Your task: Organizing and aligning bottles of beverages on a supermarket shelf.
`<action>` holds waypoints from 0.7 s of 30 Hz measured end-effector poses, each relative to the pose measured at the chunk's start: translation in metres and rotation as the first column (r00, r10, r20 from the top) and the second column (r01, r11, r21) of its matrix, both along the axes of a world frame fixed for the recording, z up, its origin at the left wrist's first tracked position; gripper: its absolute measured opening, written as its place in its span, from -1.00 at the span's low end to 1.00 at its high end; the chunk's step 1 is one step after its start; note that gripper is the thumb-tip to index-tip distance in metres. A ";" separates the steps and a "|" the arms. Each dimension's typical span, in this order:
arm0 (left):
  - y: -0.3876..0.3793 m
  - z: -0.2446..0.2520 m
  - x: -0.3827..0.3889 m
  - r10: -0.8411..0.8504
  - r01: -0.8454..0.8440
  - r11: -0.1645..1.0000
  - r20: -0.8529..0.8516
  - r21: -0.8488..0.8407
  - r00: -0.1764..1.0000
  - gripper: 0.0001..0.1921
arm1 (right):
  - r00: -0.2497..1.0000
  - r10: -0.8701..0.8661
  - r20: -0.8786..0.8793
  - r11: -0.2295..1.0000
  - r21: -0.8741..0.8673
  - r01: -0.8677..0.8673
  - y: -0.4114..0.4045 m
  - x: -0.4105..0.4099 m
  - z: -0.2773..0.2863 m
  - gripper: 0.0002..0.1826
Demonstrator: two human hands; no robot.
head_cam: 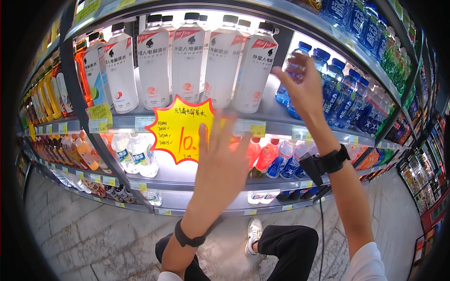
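Observation:
On a lit cooler shelf stands a row of white-labelled drink bottles with black caps. My right hand is raised just right of the last of them, fingers apart and holding nothing, in front of blue-capped water bottles. My left hand, blurred, is spread with nothing in it before the shelf edge, and partly covers a yellow starburst price sign with a red border and handwriting. A dark strap is on each wrist; the right one carries a small black device.
Below are shelves with red-liquid bottles and clear bottles. A metal upright divides the shelving on the left. Price tags line the shelf edge. A black cable hangs by my right arm, above a tiled floor.

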State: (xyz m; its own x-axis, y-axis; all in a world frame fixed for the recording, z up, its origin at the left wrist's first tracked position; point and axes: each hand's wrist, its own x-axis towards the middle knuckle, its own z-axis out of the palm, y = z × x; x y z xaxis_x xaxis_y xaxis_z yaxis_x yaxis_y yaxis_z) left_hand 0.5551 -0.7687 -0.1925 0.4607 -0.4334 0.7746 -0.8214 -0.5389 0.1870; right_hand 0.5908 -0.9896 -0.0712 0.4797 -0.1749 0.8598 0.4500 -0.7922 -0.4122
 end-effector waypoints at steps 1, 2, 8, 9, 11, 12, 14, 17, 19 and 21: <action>0.003 0.002 0.001 -0.001 0.001 1.000 -0.006 0.002 1.000 -0.48 | 0.991 0.080 -0.106 0.992 0.104 -0.069 0.007 0.006 -0.010 -0.17; 0.006 0.002 0.002 0.074 -0.074 0.997 -0.020 0.013 0.997 -0.45 | 0.974 0.107 -0.202 0.988 0.134 -0.081 0.009 0.014 -0.019 -0.05; 0.021 -0.003 0.005 0.176 -0.170 0.978 -0.042 0.120 0.983 -0.38 | 0.908 0.231 -0.350 0.938 0.327 -0.113 0.027 0.025 -0.026 0.00; 0.023 -0.004 0.005 0.179 -0.173 0.978 -0.044 0.120 0.983 -0.38 | 0.901 0.255 -0.350 0.926 0.356 -0.124 0.028 0.028 -0.026 -0.02; 0.026 -0.005 0.005 0.162 -0.148 0.978 -0.087 0.147 0.983 -0.37 | 0.903 0.248 -0.349 0.929 0.352 -0.119 0.030 0.032 -0.029 -0.07; 0.028 -0.006 0.005 0.165 -0.151 0.978 -0.089 0.145 0.982 -0.37 | 0.920 0.218 -0.325 0.949 0.290 -0.122 0.028 0.035 -0.030 -0.07; 0.031 -0.008 0.006 0.175 -0.150 0.970 -0.116 0.192 0.978 -0.35 | 0.935 0.190 -0.298 0.967 0.224 -0.124 0.022 0.038 -0.035 -0.08; 0.033 -0.014 0.008 0.154 -0.131 0.974 -0.120 0.184 0.981 -0.33 | 0.975 -0.020 -0.220 0.984 0.166 0.057 0.015 0.039 -0.042 -0.05; 0.032 -0.016 0.009 0.146 -0.125 0.976 -0.117 0.176 0.982 -0.32 | 0.983 -0.069 -0.168 0.981 0.167 0.098 0.012 0.037 -0.040 -0.01; 0.033 -0.016 0.009 0.138 -0.118 0.978 -0.114 0.173 0.984 -0.32 | 0.977 -0.090 -0.191 0.979 0.166 0.123 0.014 0.035 -0.037 0.00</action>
